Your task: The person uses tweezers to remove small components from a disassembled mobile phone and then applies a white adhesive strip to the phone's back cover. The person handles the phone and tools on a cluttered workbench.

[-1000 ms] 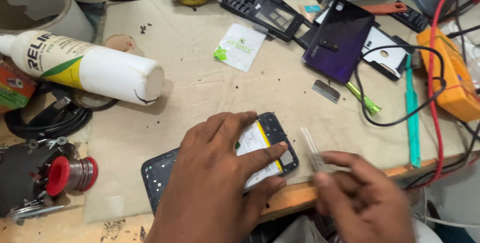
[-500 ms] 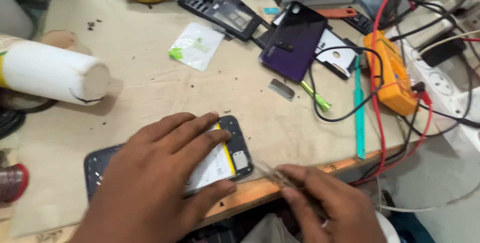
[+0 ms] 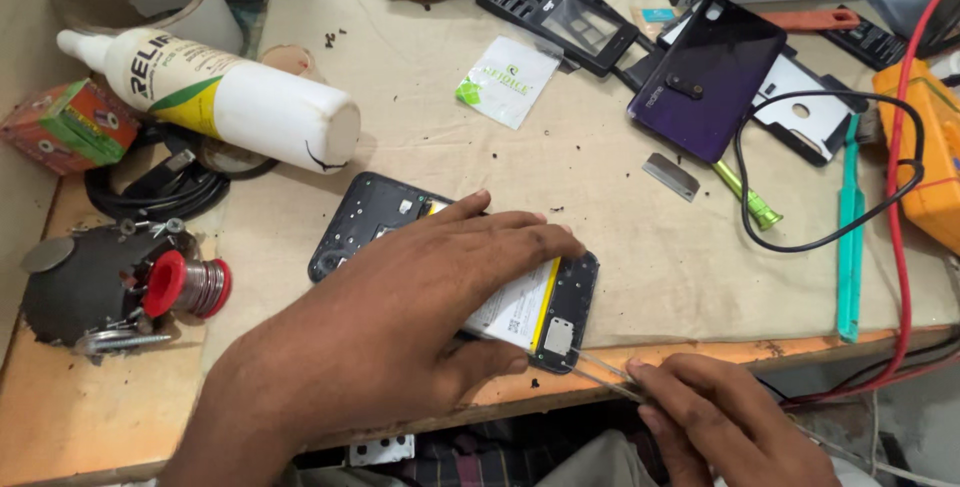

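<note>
The left hand (image 3: 400, 317) is lying flat, fingers spread wide, pinning an opened phone (image 3: 455, 267) against the beige mat (image 3: 600, 197) near the bench's front edge. The right hand (image 3: 730, 427), at 5 o'clock from the phone, is pinching thin tweezers (image 3: 600, 372) whose tips are touching the phone's lower corner beside the yellow-edged battery (image 3: 520, 307). This looks like probing or lifting a small part there; it calls for fine, steady tip control. A white bottle (image 3: 220, 97) is lying at 10 o'clock.
</note>
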